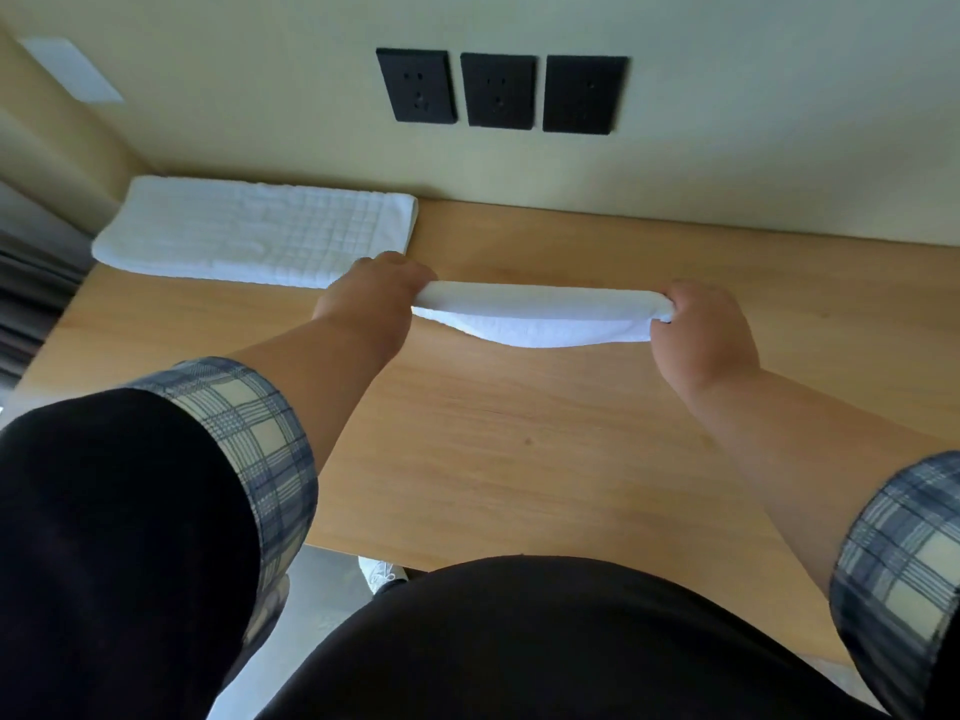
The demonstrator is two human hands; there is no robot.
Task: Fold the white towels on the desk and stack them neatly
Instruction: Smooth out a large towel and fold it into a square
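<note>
Your left hand (371, 298): fingers curled round one towel (535, 314) end | your right hand (701, 330): fingers curled round other end | both arms stretched forward

A home or hotel room: a wooden desk (519, 459) beneath the grip, and 3 black wall sockets (498, 90) on the cream wall (753, 148) beyond it.

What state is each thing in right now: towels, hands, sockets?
Folded white waffle-textured towel: lying flat, back left of the light wooden desk.
Second white fabric towel: stretched between both hands, lower edge sagging.
Left hand: grips its left end.
Right hand: grips its right end.
Three black square wall sockets: nothing plugged in.
</note>
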